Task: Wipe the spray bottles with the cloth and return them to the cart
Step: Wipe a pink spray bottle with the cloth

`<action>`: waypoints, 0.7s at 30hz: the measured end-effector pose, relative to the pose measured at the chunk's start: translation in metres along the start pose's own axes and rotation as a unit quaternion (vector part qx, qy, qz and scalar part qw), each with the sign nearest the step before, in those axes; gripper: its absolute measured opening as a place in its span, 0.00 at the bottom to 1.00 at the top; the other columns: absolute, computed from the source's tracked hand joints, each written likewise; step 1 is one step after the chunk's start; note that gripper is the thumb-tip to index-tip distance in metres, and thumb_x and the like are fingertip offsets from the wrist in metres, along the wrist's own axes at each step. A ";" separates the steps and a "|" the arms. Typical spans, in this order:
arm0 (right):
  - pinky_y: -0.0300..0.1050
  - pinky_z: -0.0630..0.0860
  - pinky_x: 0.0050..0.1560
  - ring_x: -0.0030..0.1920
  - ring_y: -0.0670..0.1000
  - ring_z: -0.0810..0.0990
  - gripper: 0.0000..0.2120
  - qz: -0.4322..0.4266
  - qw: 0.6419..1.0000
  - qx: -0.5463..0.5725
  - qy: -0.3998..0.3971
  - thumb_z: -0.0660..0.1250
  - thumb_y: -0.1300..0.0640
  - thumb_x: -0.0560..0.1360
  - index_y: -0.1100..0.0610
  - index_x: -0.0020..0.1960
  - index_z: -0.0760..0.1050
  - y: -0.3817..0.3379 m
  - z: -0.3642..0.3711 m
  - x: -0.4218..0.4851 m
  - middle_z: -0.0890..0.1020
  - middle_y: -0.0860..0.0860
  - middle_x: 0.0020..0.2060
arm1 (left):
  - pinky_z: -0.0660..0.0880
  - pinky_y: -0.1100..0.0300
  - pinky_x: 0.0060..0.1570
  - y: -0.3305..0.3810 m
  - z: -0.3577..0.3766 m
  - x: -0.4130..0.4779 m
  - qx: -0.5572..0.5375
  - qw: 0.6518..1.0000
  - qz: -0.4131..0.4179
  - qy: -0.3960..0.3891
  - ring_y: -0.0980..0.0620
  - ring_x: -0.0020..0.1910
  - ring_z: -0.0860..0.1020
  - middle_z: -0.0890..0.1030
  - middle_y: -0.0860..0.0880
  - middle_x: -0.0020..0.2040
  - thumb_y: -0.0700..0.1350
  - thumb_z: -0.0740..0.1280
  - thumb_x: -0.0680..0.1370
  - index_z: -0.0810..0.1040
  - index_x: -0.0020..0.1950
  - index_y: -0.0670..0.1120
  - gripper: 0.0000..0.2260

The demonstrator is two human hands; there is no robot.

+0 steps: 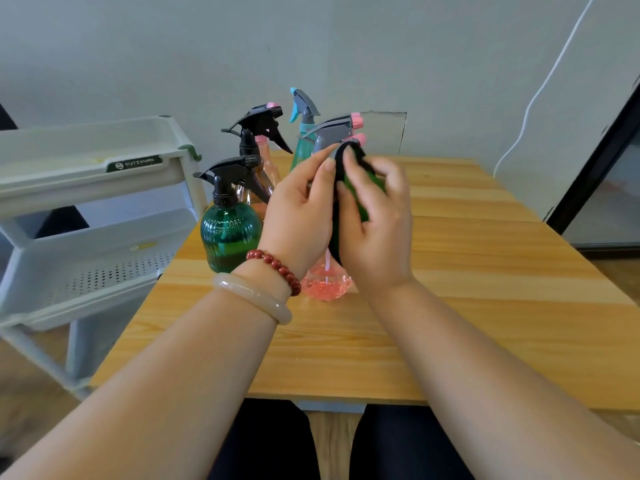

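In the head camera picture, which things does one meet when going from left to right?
Pale grey plastic cart → dark green ribbed spray bottle → left hand → right hand pressing the dark green cloth → bare right part of the wooden table.

Cloth [360, 188] against pink spray bottle [326, 285]

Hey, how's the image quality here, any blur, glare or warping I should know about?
Head view: even, soft daylight, no harsh shadows; wide-angle bending at the edges, the cart and forearms stretched; slight softness on both hands and the cloth; mild sheen on the green bottle.
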State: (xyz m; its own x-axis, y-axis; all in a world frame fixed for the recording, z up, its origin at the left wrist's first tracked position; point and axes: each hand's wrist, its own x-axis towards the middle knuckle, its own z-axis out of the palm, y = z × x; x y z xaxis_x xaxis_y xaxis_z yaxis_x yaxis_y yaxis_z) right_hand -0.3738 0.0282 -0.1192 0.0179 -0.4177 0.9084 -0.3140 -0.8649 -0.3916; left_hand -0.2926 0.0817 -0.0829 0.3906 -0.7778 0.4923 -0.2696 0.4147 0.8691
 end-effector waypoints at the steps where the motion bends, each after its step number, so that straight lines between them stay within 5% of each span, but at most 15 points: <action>1: 0.33 0.69 0.63 0.57 0.51 0.75 0.15 -0.019 1.000 0.001 -0.009 0.64 0.69 0.78 0.69 0.65 0.75 0.001 -0.001 -0.003 0.75 0.62 0.56 | 0.74 0.60 0.64 0.000 0.000 -0.001 -0.005 1.000 0.002 -0.001 0.63 0.59 0.78 0.82 0.59 0.57 0.43 0.58 0.84 0.78 0.62 0.56 0.13; 5: 0.23 0.64 0.58 0.54 0.32 0.69 0.15 0.033 0.999 -0.013 0.039 0.64 0.67 0.78 0.67 0.64 0.76 0.007 -0.001 0.015 0.72 0.55 0.53 | 0.73 0.72 0.54 0.000 0.000 0.000 0.006 1.000 -0.002 -0.005 0.68 0.54 0.78 0.81 0.61 0.53 0.44 0.58 0.84 0.78 0.65 0.52 0.13; 10: 0.39 0.73 0.58 0.55 0.55 0.77 0.16 -0.015 1.000 0.018 -0.015 0.63 0.68 0.79 0.68 0.66 0.74 -0.003 0.007 -0.010 0.75 0.61 0.55 | 0.74 0.59 0.64 -0.003 -0.003 -0.001 -0.018 1.000 -0.005 0.006 0.63 0.60 0.78 0.82 0.57 0.58 0.44 0.59 0.84 0.79 0.63 0.53 0.12; 15: 0.26 0.67 0.55 0.51 0.43 0.72 0.17 0.050 0.998 -0.013 0.025 0.63 0.65 0.78 0.66 0.66 0.75 0.012 0.001 0.016 0.73 0.53 0.51 | 0.74 0.68 0.60 -0.002 -0.001 0.000 -0.004 1.000 -0.011 -0.005 0.63 0.60 0.77 0.81 0.55 0.60 0.45 0.58 0.84 0.78 0.67 0.49 0.14; 21: 0.39 0.72 0.59 0.55 0.51 0.76 0.17 0.003 0.999 0.011 -0.040 0.63 0.66 0.79 0.66 0.67 0.74 0.002 -0.001 -0.017 0.75 0.55 0.54 | 0.73 0.71 0.57 -0.003 -0.008 -0.001 -0.009 1.000 -0.006 -0.013 0.67 0.57 0.77 0.82 0.58 0.57 0.45 0.58 0.84 0.79 0.64 0.52 0.13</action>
State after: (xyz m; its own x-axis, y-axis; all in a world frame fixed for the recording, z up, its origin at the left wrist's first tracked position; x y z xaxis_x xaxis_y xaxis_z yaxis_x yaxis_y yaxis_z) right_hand -0.3756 0.0341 -0.1352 0.0912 -0.4433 0.8917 -0.2930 -0.8678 -0.4015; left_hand -0.2854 0.0852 -0.0853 0.3710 -0.7950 0.4800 -0.2483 0.4131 0.8762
